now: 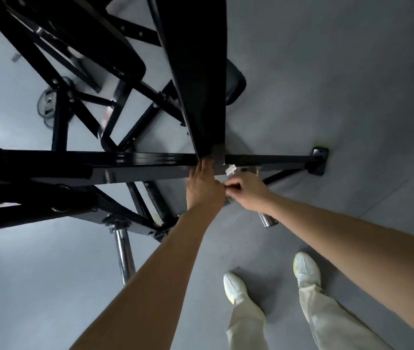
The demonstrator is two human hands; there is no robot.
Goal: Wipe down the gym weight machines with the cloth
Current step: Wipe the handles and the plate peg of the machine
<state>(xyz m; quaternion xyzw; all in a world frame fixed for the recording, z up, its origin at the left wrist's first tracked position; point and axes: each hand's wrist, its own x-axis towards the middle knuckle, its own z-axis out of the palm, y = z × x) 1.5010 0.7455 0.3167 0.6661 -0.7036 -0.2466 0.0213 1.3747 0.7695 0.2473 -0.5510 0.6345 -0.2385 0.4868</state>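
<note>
The black steel weight machine point(135, 160) fills the upper left, with a wide upright post point(201, 79) meeting a horizontal beam. My left hand point(204, 188) reaches to that joint, and its fingers lie straight against the underside of the beam. Right beside it, my right hand point(249, 190) has curled fingers that pinch a small white cloth point(231, 170). Only scraps of the cloth show past my fingers, just under the joint. The two hands touch each other.
Two chrome plate pegs stick out of the frame, one at lower left point(123, 251) and one under my right wrist point(266, 219). A weight plate point(46, 104) lies on the grey floor behind the frame. A black pad point(235, 84) sits behind the post. My feet point(233, 286) stand at lower right.
</note>
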